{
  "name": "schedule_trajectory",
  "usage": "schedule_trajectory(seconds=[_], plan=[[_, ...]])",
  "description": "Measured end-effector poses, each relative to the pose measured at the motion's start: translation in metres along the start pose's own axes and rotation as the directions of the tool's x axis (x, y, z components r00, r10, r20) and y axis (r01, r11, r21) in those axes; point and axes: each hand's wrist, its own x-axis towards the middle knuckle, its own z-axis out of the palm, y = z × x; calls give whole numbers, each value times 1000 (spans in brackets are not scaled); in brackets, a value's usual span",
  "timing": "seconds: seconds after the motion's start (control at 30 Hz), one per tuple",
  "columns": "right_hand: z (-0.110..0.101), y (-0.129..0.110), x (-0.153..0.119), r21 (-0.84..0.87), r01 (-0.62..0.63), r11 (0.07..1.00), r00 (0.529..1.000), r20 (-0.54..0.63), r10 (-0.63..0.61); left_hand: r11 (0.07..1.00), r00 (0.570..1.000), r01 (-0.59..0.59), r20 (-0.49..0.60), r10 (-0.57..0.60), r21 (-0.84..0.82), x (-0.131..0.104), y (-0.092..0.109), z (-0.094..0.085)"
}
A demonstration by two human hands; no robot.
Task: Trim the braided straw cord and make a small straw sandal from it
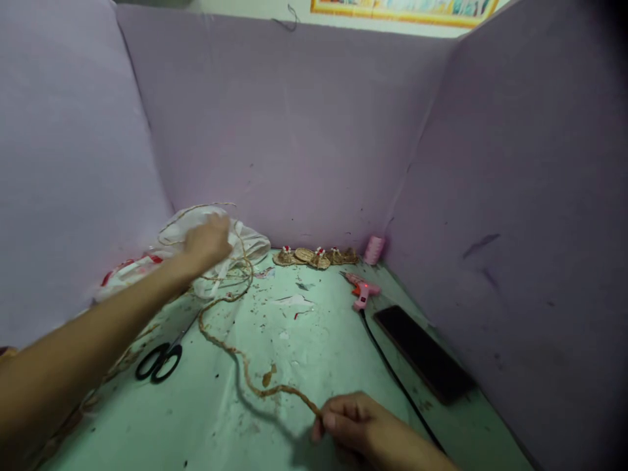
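A brown twisted straw cord point(245, 373) runs in a wavy line over the green table and loops up at the back left. My right hand point(358, 425), low in the view, is closed in a pinch on the cord's near end. My left hand point(209, 242) reaches over a white plastic bag point(252, 242) and looks closed, with cord loops around it. Motion blur and the hand itself hide what its fingers hold. Below my left forearm lie scissors point(159, 363) with black handles, their blades pointing away.
Along the back wall sit several small woven straw pieces point(318, 260), some with red and white trim. A pink spool point(373, 250), a pink glue gun point(363, 291) with a lit red light and black cable point(392, 373), and a dark phone point(424, 353) lie right. Purple panels point(294, 131) enclose the table.
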Motion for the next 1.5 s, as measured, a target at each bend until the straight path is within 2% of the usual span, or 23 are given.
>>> schedule_trajectory(seconds=[0.07,0.1,0.13,0.17,0.2,0.23,0.3,0.4,0.47,0.5,0.7,0.8,0.9,0.93,1.0,1.03,1.07,1.1,1.17,1.23,1.3,1.37,1.5], plan=[[3,-18,16,-39,43,998,999,0,-43,992,971,18,236,-48,129,-54,0,19],[4,-24,24,-33,89,995,996,2,-89,948,832,-60,540,-125,312,-81,0,27],[5,-27,33,-29,131,991,991,2,-131,895,661,-161,718,-216,417,-105,-1,34],[5,-29,41,-22,158,987,987,-3,-158,855,581,-225,768,-268,468,-123,-3,39],[5,-31,48,-10,163,987,987,-13,-163,814,545,-257,774,-323,521,-136,-7,42],[2,-31,53,6,145,989,989,-10,-145,773,559,-250,739,-376,583,-141,-12,41],[-5,-32,59,58,58,997,998,22,-59,668,664,-215,608,-435,713,-136,-25,30],[-21,-34,58,155,-60,986,996,71,49,463,843,-180,379,-382,868,-108,-39,-3],[-29,-35,58,200,-79,977,996,60,68,294,928,-138,227,-295,946,-94,-42,-28],[-33,-36,58,207,-79,975,996,46,71,273,938,-124,203,-282,954,-90,-41,-38],[-39,-33,66,64,28,998,994,-109,-21,173,961,-62,105,-255,983,-84,-46,-63],[-37,-30,62,73,5,997,985,-170,8,142,962,-70,104,-251,987,-88,-54,-52],[-28,-26,57,123,-2,992,981,-191,25,225,953,-183,229,-200,957,-110,-57,-21],[-23,-25,55,132,12,991,982,-189,13,299,921,-285,347,-177,911,-121,-57,-9],[-13,-23,53,138,57,989,983,-178,-31,509,779,-540,627,0,671,-144,-56,13],[-8,-22,52,136,78,988,984,-171,-54,560,707,-600,707,37,571,-154,-56,21],[-5,-21,50,133,97,986,983,-168,-74,601,676,-607,736,47,519,-162,-56,26],[-2,-19,48,134,121,984,979,-180,-96,638,676,-580,736,31,506,-168,-57,28],[-1,-14,44,173,203,964,942,-302,-145,686,760,-437,647,-65,582,-173,-60,26],[-4,-7,40,281,341,897,847,-507,-163,699,848,-236,495,-191,675,-173,-63,20],[-6,0,38,423,464,778,776,-619,-125,696,880,-78,377,-288,714,-172,-64,15],[-4,5,39,526,488,697,798,-592,-111,716,882,-22,350,-314,697,-174,-64,15],[8,8,47,566,428,704,856,-504,-116,778,878,-55,401,-261,626,-183,-63,21]])
